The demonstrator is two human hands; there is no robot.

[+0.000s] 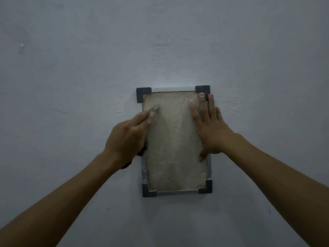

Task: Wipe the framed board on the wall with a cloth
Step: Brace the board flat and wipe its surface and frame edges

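While both bare forearms reach up from the near edge of the view, the framed board hangs upright on the grey-blue wall, a little right of the middle. Its surface is a dull, mottled beige, edged by thin silver rails with dark plastic pieces at all four corners.

The left hand lies over the left rail, its fingers curled and its fingertips touching the upper-left part of the surface. Just past those fingertips sits a small pale grey smudge or wad, touching the board; whether this is the cloth cannot be told. Something dark shows under the heel of that hand and by the wrist, beside the left rail; what it is, and whether the fingers grip it, cannot be told, so the hold of this hand stays uncertain.

The right hand holds nothing: it lies flat with fingers straight and spread, palm pressed to the right side of the surface. Its longest fingers reach onto the dark upper-right corner piece, and its thumb points down along the right rail
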